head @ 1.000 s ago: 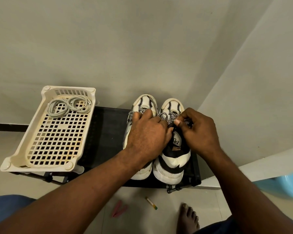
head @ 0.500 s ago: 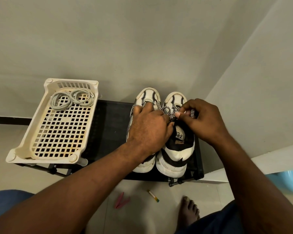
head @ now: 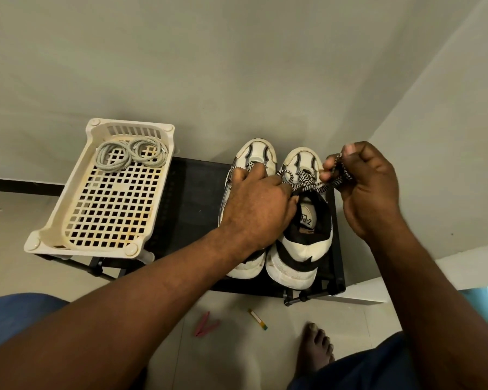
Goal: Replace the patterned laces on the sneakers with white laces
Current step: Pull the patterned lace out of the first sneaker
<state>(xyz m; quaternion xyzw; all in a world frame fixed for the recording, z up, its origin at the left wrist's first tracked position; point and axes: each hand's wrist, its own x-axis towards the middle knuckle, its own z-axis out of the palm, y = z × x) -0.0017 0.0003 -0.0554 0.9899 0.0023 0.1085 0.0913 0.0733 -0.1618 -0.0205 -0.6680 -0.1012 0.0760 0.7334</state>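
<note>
- I am watching from far away; I am judging that the step in hand is pulling the black-and-white patterned lace point(head: 302, 181) out of the chunky white-and-black right-side sneaker point(head: 302, 249); the lace is lying across the top holes of that shoe and running up to the right.
- The right hand point(head: 369, 190) is holding the loose end up beside the toe of that shoe; its fingers are curled in, and the thumb and fingertips are pinching the patterned lace.
- The left hand point(head: 258, 209) is lying over the matching left-side sneaker point(head: 258, 156); its fingers are bent down close together over the top of that shoe, holding it; I cannot tell if the thumb is touching the lace.
- To do this well, I am thinking of freeing one crossing at a time; pulling slowly and straight out of each hole, so nothing is snagging; moving the pinch closer to the shoe when the loose part is getting long.
- The left hand should be pressing down firmly, so the shoes are not sliding on the black mesh rack point(head: 192, 192).
- The coiled white laces point(head: 130, 154) are lying at the far end of the cream plastic basket point(head: 54, 220) full of square holes, well apart from the shoes; both shoes are wearing patterned laces, so I am judging the job is near its start.
</note>
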